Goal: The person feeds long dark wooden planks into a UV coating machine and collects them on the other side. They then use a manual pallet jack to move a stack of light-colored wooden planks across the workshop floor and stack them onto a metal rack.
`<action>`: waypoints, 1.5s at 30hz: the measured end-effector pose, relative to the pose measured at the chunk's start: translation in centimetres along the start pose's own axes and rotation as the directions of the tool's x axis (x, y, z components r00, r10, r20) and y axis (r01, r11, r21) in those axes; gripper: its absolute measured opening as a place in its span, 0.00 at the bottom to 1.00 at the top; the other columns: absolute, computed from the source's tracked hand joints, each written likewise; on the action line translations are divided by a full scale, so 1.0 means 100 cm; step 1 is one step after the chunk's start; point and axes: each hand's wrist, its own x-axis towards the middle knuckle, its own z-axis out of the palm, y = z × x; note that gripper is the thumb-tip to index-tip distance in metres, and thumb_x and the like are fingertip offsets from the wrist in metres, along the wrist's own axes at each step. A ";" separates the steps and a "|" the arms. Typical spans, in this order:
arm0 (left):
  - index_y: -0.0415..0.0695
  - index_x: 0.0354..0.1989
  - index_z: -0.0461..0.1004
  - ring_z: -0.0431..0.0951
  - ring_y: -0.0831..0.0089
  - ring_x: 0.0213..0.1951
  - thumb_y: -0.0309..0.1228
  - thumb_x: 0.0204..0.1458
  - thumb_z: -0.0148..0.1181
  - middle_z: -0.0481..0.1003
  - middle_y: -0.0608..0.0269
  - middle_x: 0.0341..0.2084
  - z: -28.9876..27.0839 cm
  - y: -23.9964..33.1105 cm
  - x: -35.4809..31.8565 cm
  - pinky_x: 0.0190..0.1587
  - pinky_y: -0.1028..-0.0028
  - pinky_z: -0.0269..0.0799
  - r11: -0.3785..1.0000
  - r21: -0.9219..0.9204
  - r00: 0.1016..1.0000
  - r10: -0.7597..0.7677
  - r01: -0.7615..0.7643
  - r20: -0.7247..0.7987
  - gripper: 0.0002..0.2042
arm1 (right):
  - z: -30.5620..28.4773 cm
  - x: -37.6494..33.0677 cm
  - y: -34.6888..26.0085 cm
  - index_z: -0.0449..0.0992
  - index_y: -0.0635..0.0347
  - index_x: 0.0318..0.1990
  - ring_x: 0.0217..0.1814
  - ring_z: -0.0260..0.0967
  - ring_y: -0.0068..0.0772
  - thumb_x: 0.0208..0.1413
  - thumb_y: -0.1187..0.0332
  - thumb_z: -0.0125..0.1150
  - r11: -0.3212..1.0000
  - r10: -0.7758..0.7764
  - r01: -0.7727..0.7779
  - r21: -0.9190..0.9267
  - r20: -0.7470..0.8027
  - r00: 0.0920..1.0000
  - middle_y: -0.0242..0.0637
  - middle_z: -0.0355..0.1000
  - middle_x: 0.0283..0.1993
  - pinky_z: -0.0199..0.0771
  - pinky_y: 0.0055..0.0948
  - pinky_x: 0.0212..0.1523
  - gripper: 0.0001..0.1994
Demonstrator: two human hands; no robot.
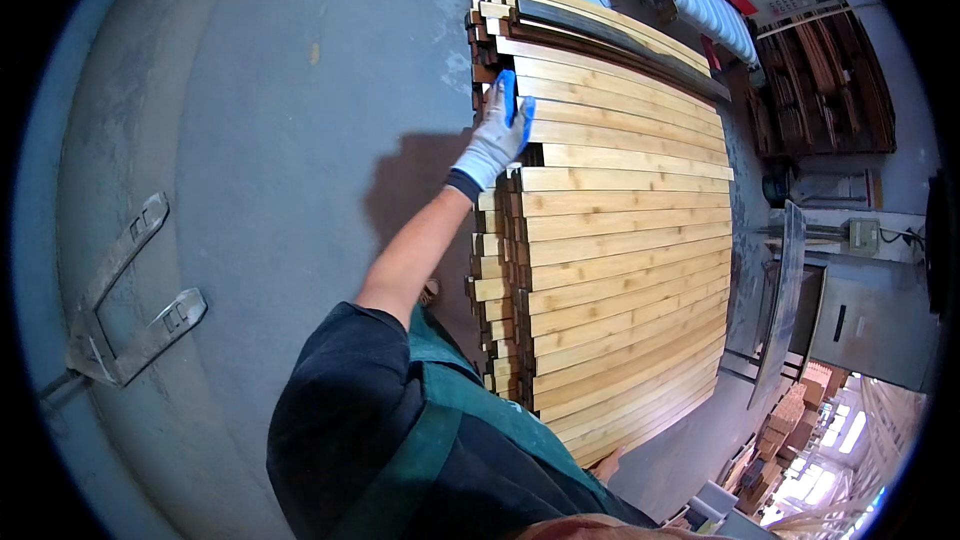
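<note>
A large stack of light wooden planks (630, 215) lies in front of me, its upper layer side by side and its left ends uneven. My left hand (497, 130), in a grey glove with blue fingertips, rests at the left ends of the planks in the far half. Its fingers are stretched out and the thumb is apart; no plank shows in its grasp. At the near end of the stack only a sliver of my right hand (606, 466) shows beside the plank edge, its fingers hidden. A dark plank (620, 38) lies across the far part of the stack.
Pallet jack forks (125, 340) stand on the grey floor at the left. Dark boards (825, 90) lean against the far right wall. A sheet-topped bench (782, 305) and a grey cabinet (872, 325) stand to the right. Stacked wood (785, 420) sits at the lower right.
</note>
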 end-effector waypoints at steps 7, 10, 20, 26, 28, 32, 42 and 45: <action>0.37 0.70 0.57 0.66 0.58 0.66 0.38 0.70 0.45 0.64 0.45 0.66 -0.051 -0.037 0.067 0.70 0.68 0.57 0.977 -0.208 0.995 -0.058 0.039 -0.084 0.25 | -0.034 0.012 0.002 0.66 0.81 0.60 0.53 0.74 0.52 0.65 0.47 0.56 0.950 -0.214 0.144 -0.278 -0.242 0.946 0.55 0.74 0.55 0.78 0.45 0.52 0.36; 0.36 0.71 0.55 0.63 0.56 0.68 0.42 0.70 0.44 0.62 0.44 0.68 -0.055 -0.054 0.125 0.71 0.68 0.55 0.994 -0.103 0.996 -0.040 0.031 -0.086 0.28 | 0.011 0.008 -0.041 0.66 0.84 0.59 0.52 0.74 0.55 0.63 0.54 0.60 0.685 -0.458 0.070 -0.725 -0.354 0.816 0.60 0.75 0.53 0.76 0.43 0.53 0.33; 0.34 0.70 0.56 0.60 0.47 0.69 0.44 0.68 0.47 0.60 0.39 0.67 -0.008 -0.073 0.175 0.72 0.61 0.53 0.989 -0.141 0.996 0.036 -0.048 -0.086 0.30 | 0.361 -0.085 -0.232 0.65 0.73 0.64 0.70 0.62 0.45 0.61 0.67 0.63 0.332 -0.869 0.875 -0.353 0.245 0.429 0.52 0.64 0.67 0.67 0.40 0.64 0.27; 0.34 0.70 0.55 0.59 0.47 0.68 0.47 0.67 0.48 0.59 0.39 0.67 -0.014 -0.058 0.174 0.71 0.60 0.53 0.993 -0.089 0.996 0.072 -0.076 -0.048 0.32 | 0.635 -0.193 -0.371 0.56 0.61 0.72 0.74 0.53 0.54 0.43 0.69 0.74 -0.537 -0.627 0.833 -0.137 0.725 -0.285 0.50 0.57 0.72 0.53 0.48 0.72 0.46; 0.35 0.71 0.53 0.57 0.45 0.69 0.47 0.66 0.48 0.57 0.38 0.68 -0.006 -0.057 0.173 0.71 0.57 0.51 0.996 -0.073 0.997 0.056 -0.060 -0.060 0.33 | 0.693 -0.215 -0.398 0.53 0.57 0.73 0.74 0.53 0.52 0.41 0.68 0.75 -0.660 -0.477 0.748 -0.071 0.808 -0.345 0.45 0.58 0.73 0.54 0.48 0.71 0.49; 0.37 0.73 0.51 0.55 0.45 0.71 0.44 0.67 0.47 0.55 0.41 0.70 -0.006 -0.043 0.172 0.73 0.57 0.48 0.999 0.002 0.996 0.049 -0.049 -0.069 0.32 | 0.770 -0.226 -0.418 0.63 0.57 0.66 0.68 0.62 0.47 0.40 0.69 0.74 -0.692 -0.133 0.713 0.117 0.949 -0.284 0.44 0.68 0.61 0.60 0.49 0.66 0.41; 0.35 0.73 0.50 0.52 0.43 0.71 0.47 0.66 0.47 0.53 0.37 0.70 0.003 -0.026 0.178 0.74 0.54 0.44 0.997 0.053 0.997 -0.057 0.055 0.043 0.35 | 0.791 -0.226 -0.410 0.72 0.61 0.47 0.56 0.68 0.54 0.43 0.77 0.70 -0.610 -0.020 0.780 0.139 0.981 -0.191 0.47 0.73 0.47 0.68 0.45 0.55 0.21; 0.34 0.72 0.51 0.51 0.43 0.71 0.49 0.65 0.47 0.52 0.37 0.70 0.006 -0.023 0.177 0.74 0.53 0.44 0.997 0.001 0.995 -0.082 0.082 0.052 0.36 | 0.791 -0.217 -0.410 0.73 0.60 0.49 0.56 0.69 0.53 0.40 0.78 0.72 -0.604 -0.022 0.784 0.144 0.980 -0.197 0.46 0.73 0.48 0.68 0.44 0.56 0.25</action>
